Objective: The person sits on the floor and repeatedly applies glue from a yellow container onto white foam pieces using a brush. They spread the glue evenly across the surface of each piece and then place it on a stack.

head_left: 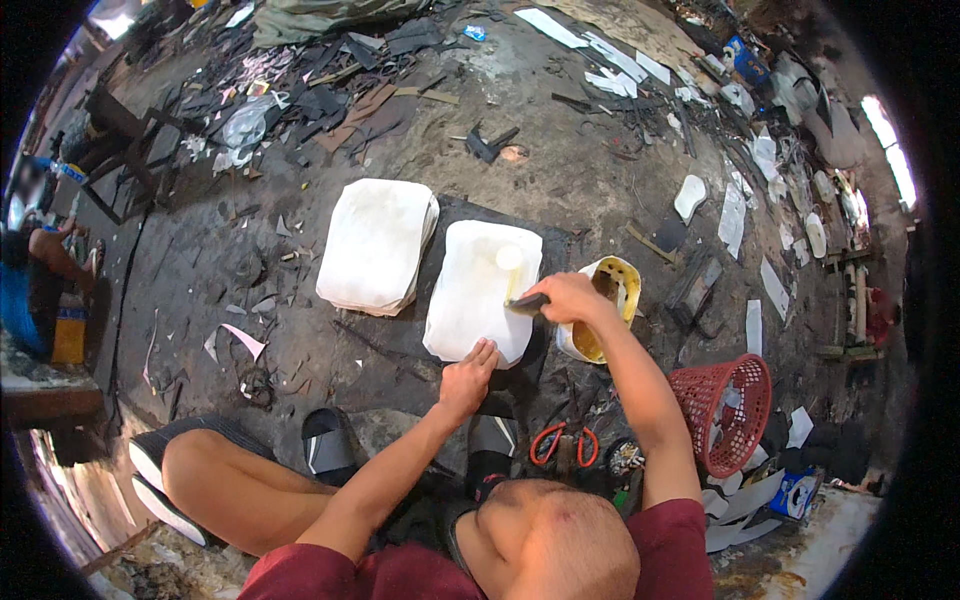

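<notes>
A white sheet with rounded corners (475, 265) lies in front of me on a dark board (463, 210). My left hand (468, 385) rests on its near edge, fingers stretched out over the surface. In my right hand (568, 298) is a brush (530, 303), dark-handled, its tip touching the sheet's right side. A yellowish wet streak (514, 283) and a pale round patch (508, 258) show near the tip. Just right of the sheet stands a white container (628, 275), smeared inside with yellow-brown glue-like stuff; my right hand partly covers it. A stack of similar white sheets (375, 240) sits to the left.
Red-handled scissors (565, 445) lie near my feet. A red plastic basket (725, 415) tilts at the right beside a dark block (695, 288). Scraps (370, 115) litter the far floor. At the far left, another person (50, 255) sits near a wooden stool (130, 150).
</notes>
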`<state>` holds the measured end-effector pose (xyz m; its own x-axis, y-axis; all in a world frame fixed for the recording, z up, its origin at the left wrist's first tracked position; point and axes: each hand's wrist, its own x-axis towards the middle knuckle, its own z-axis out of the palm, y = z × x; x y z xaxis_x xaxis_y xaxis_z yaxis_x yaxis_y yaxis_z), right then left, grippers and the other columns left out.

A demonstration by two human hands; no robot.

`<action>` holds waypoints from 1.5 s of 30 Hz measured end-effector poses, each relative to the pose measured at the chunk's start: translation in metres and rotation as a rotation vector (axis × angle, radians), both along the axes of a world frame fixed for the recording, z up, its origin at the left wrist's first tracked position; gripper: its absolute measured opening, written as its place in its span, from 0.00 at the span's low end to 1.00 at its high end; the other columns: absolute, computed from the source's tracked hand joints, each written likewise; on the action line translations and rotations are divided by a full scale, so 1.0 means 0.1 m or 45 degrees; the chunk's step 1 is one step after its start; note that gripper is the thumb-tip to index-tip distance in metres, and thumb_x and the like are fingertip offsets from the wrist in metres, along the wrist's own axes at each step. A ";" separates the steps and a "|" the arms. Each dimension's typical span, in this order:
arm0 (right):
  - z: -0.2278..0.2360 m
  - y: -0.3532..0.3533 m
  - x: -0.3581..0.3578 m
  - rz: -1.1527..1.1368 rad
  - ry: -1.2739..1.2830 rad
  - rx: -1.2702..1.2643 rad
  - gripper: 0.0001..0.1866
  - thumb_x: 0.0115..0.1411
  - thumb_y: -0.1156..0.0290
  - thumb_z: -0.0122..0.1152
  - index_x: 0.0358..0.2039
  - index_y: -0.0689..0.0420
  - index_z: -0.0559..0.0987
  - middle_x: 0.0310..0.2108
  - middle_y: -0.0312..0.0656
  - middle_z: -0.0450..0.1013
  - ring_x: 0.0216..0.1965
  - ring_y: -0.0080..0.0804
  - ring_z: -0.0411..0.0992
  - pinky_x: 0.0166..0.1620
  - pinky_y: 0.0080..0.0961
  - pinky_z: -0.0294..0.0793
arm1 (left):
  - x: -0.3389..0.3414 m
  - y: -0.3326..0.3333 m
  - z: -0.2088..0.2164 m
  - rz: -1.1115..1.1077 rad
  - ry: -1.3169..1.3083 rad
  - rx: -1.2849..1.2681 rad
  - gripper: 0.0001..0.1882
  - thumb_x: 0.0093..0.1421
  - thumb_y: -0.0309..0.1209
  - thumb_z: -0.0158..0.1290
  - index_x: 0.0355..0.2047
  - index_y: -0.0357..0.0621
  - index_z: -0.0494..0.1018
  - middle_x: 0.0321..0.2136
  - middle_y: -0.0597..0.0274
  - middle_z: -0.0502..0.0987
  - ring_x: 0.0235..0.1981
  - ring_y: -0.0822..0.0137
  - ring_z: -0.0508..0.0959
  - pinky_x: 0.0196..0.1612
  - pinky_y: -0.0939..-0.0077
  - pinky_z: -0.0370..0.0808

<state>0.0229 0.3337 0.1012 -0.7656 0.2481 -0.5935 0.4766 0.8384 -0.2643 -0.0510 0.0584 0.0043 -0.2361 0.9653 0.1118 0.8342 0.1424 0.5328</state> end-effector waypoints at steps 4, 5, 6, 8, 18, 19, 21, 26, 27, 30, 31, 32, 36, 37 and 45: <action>-0.11 -0.27 -0.01 -0.406 0.295 0.186 0.27 0.50 0.66 0.61 0.53 0.34 0.80 0.39 0.47 0.81 0.44 0.48 0.79 0.48 0.46 0.79 | -0.02 0.06 0.04 0.012 -0.011 -0.068 0.30 0.49 0.19 0.55 0.55 0.48 0.71 0.60 0.62 0.73 0.62 0.62 0.72 0.45 0.64 0.82; -0.11 -0.28 -0.04 -0.499 0.344 0.214 0.26 0.51 0.65 0.62 0.54 0.35 0.80 0.39 0.48 0.81 0.43 0.49 0.79 0.48 0.47 0.78 | -0.05 0.07 0.05 0.027 -0.001 -0.014 0.30 0.49 0.19 0.55 0.55 0.48 0.70 0.60 0.62 0.72 0.62 0.61 0.72 0.44 0.64 0.82; -0.09 -0.29 -0.08 -0.468 0.313 0.269 0.26 0.51 0.65 0.62 0.54 0.37 0.80 0.39 0.49 0.81 0.43 0.49 0.80 0.47 0.47 0.79 | -0.09 0.08 0.06 -0.017 -0.008 -0.088 0.30 0.49 0.19 0.55 0.55 0.48 0.70 0.60 0.62 0.72 0.63 0.61 0.71 0.45 0.64 0.82; -0.06 -0.23 -0.17 -0.430 0.163 0.388 0.25 0.52 0.65 0.62 0.54 0.40 0.79 0.39 0.50 0.81 0.42 0.51 0.80 0.46 0.47 0.79 | -0.14 0.10 0.08 -0.064 0.004 -0.149 0.30 0.49 0.20 0.56 0.55 0.48 0.70 0.61 0.62 0.71 0.63 0.61 0.71 0.46 0.63 0.82; -0.34 -0.75 0.32 -0.338 0.502 0.181 0.21 0.55 0.68 0.60 0.50 0.37 0.81 0.34 0.47 0.81 0.35 0.50 0.80 0.39 0.47 0.79 | -0.15 -0.05 0.26 0.350 -0.279 0.332 0.23 0.52 0.19 0.55 0.50 0.48 0.79 0.51 0.58 0.80 0.54 0.58 0.78 0.49 0.64 0.79; -0.34 -0.95 0.42 -0.339 0.471 0.182 0.21 0.54 0.68 0.60 0.50 0.37 0.82 0.33 0.46 0.81 0.35 0.49 0.80 0.38 0.47 0.79 | -0.16 -0.09 0.27 0.496 -0.294 0.355 0.23 0.53 0.19 0.55 0.50 0.48 0.79 0.49 0.58 0.81 0.52 0.58 0.79 0.49 0.65 0.79; -0.25 -1.35 0.57 -0.243 0.426 0.179 0.21 0.53 0.69 0.60 0.49 0.38 0.82 0.30 0.47 0.81 0.34 0.50 0.80 0.36 0.47 0.79 | -0.20 -0.15 0.26 0.692 -0.361 0.339 0.21 0.56 0.19 0.54 0.49 0.48 0.79 0.49 0.58 0.81 0.45 0.56 0.81 0.47 0.65 0.79; 0.36 -1.21 0.40 -0.531 0.980 -0.080 0.19 0.57 0.61 0.64 0.51 0.39 0.82 0.34 0.49 0.81 0.37 0.51 0.79 0.41 0.44 0.78 | -0.17 -0.20 0.28 0.522 -0.260 0.222 0.23 0.55 0.20 0.53 0.52 0.46 0.76 0.50 0.57 0.80 0.43 0.54 0.80 0.44 0.61 0.80; 0.46 -1.00 0.28 -0.616 0.859 0.000 0.19 0.57 0.62 0.64 0.50 0.40 0.82 0.37 0.48 0.81 0.39 0.51 0.80 0.42 0.43 0.78 | -0.07 -0.21 0.30 0.462 -0.242 0.105 0.24 0.55 0.21 0.53 0.54 0.45 0.75 0.51 0.57 0.80 0.43 0.54 0.80 0.44 0.61 0.80; 0.45 -0.62 -0.29 -0.689 0.871 0.201 0.17 0.58 0.66 0.60 0.49 0.43 0.83 0.36 0.44 0.82 0.38 0.48 0.80 0.41 0.42 0.79 | 0.15 -0.17 0.34 0.301 -0.082 -0.097 0.33 0.54 0.25 0.53 0.63 0.42 0.64 0.62 0.51 0.69 0.46 0.50 0.78 0.40 0.59 0.82; 0.37 -0.67 -0.44 -0.551 0.771 0.349 0.18 0.57 0.67 0.59 0.48 0.44 0.83 0.36 0.46 0.81 0.38 0.47 0.80 0.41 0.41 0.79 | 0.20 -0.18 0.35 0.309 -0.081 -0.133 0.35 0.53 0.25 0.53 0.64 0.43 0.62 0.63 0.52 0.67 0.47 0.50 0.78 0.39 0.58 0.82; 0.26 -0.77 -0.61 -0.494 0.654 0.570 0.18 0.56 0.68 0.59 0.48 0.45 0.83 0.36 0.48 0.81 0.38 0.46 0.80 0.40 0.39 0.80 | 0.23 -0.19 0.36 0.291 -0.111 -0.238 0.36 0.53 0.25 0.53 0.65 0.43 0.61 0.65 0.52 0.65 0.48 0.50 0.77 0.38 0.57 0.82; 0.05 -1.04 -0.89 0.151 0.271 0.566 0.23 0.56 0.70 0.56 0.53 0.41 0.79 0.35 0.46 0.81 0.38 0.43 0.81 0.40 0.42 0.80 | 0.18 -0.22 0.36 0.257 -0.164 -0.374 0.37 0.53 0.25 0.53 0.66 0.43 0.60 0.67 0.52 0.63 0.46 0.48 0.78 0.38 0.56 0.83; 0.05 -0.97 -0.90 0.083 0.276 0.425 0.22 0.56 0.69 0.56 0.53 0.41 0.79 0.35 0.45 0.81 0.39 0.43 0.81 0.39 0.43 0.80 | 0.17 -0.23 0.35 0.245 -0.189 -0.376 0.37 0.53 0.25 0.52 0.66 0.43 0.60 0.68 0.52 0.62 0.46 0.48 0.78 0.39 0.56 0.82; -0.24 -0.31 -0.77 -0.202 0.239 0.104 0.22 0.56 0.65 0.60 0.53 0.34 0.80 0.41 0.43 0.81 0.45 0.44 0.80 0.46 0.45 0.79 | 0.06 -0.23 0.09 1.069 -0.725 0.428 0.26 0.57 0.20 0.52 0.58 0.36 0.70 0.49 0.50 0.75 0.38 0.58 0.78 0.43 0.67 0.76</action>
<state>-0.0541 0.3026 0.0771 -0.8082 0.4152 -0.4177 0.5528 0.7794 -0.2949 -0.0445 0.0354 0.0135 -0.9122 0.4098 0.0058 0.1537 0.3289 0.9318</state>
